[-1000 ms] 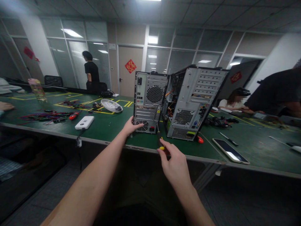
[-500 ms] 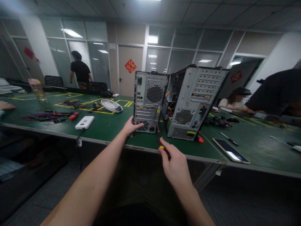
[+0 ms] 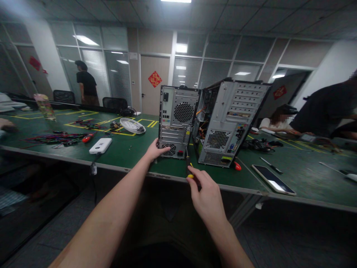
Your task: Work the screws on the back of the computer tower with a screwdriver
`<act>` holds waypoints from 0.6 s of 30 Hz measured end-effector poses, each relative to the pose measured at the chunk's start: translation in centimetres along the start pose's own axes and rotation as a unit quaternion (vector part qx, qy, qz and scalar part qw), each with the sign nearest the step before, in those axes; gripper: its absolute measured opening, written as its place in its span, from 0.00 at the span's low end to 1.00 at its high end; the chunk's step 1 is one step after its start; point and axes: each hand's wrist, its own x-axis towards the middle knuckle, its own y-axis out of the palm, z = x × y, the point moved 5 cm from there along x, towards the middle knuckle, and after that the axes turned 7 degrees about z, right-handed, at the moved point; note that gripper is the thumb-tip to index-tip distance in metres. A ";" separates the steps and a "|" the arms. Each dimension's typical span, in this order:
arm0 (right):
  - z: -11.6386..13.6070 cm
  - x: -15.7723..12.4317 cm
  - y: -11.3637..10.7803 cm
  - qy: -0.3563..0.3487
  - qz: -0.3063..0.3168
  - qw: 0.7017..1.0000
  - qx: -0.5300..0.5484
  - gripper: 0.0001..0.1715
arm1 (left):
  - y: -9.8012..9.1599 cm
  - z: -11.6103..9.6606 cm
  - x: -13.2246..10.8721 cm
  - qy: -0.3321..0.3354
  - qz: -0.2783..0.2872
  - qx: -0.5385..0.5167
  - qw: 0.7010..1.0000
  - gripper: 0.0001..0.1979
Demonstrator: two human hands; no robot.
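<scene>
At the near edge of the green table [image 3: 125, 153], in the head view, your left hand [image 3: 155, 150] clasps the lower left corner of the grey computer case [image 3: 178, 111]. The thumb lies across the rear plate beside the small fan vent, and the other fingers go round the side, out of sight.

Your right hand [image 3: 208, 197] has its fingers closed on the handle of a screwdriver [image 3: 189, 163], black with a yellow band. Its shaft points up toward the bottom right corner of that case's rear, near the red switch. Whether the tip sits in a screw is too small to tell.

The case stands upright with its rear facing you, just beside a second case [image 3: 231, 123] whose near side is open, showing wiring. Judging by this, the work at the rear of the case looks early: the case you hold seems closed up, with its panels on as far as you can see.

A phone [image 3: 273, 179] lies to the right, and a white device [image 3: 100, 145] and a fan grille [image 3: 132, 125] lie to the left. Other people are farther back.
</scene>
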 end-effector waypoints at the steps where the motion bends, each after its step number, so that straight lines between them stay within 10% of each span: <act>1: -0.1 0.0 0.0 0.015 -0.001 1.000 0.005 0.19 | 0.0 0.0 0.0 -0.002 -0.003 0.002 1.000 0.46; 6: -0.8 0.1 0.2 0.090 0.002 0.995 0.047 0.16 | 0.0 0.1 0.1 -0.001 -0.005 -0.002 1.000 0.44; 18: -0.3 0.0 0.1 0.023 0.003 1.000 -0.004 0.19 | 0.0 0.2 0.2 0.004 -0.002 -0.003 1.000 0.45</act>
